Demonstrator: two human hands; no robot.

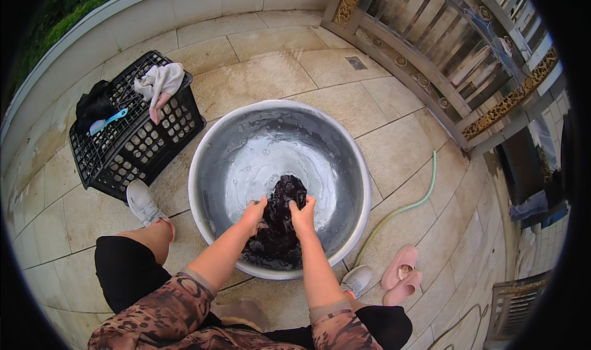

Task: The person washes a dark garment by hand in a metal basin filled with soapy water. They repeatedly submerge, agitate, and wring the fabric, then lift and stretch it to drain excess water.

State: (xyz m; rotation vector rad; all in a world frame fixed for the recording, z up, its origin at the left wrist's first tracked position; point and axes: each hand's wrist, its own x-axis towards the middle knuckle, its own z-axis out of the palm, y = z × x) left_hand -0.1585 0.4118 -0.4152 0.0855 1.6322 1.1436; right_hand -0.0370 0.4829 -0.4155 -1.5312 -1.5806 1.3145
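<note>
A large round metal basin (362, 174) of water with bubbles stands on the tiles between my feet. Inside it lies a wet black cloth (281, 225), bunched up and partly in the water toward the near side. My left hand (253, 215) grips the cloth's left edge, thumb on top. On the opposite edge, my right hand (302, 214) holds it between thumb and fingers. The fingertips under the fabric are hidden, and so is the garment's shape.
An upturned black plastic crate (152, 144) at left carries a black cloth (94, 103), a blue-handled brush (108, 121) and a whitish cloth (159, 84). To the right lie a green hose (404, 208) and pink slippers (401, 276). A metal gate (415, 59) stands behind.
</note>
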